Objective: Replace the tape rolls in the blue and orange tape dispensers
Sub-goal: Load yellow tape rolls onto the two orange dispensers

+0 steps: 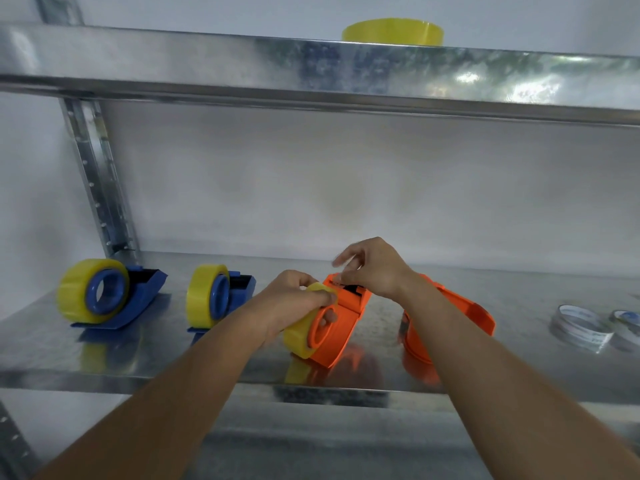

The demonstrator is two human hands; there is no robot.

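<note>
On the metal shelf (104,362), two blue dispensers (114,299) already carrying yellow rolls stood to the left. At the middle stood the orange dispenser (337,327), its long axis running near-left to far-right. The left hand (294,299) gripped its yellow roll (299,336); the right hand (372,268), just beyond, pinched at the cutter end, seemingly threading tape.

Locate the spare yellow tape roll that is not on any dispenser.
In the head view the spare yellow tape roll lies flat on the upper metal shelf, right of centre, above the hands and the orange dispenser.
</note>
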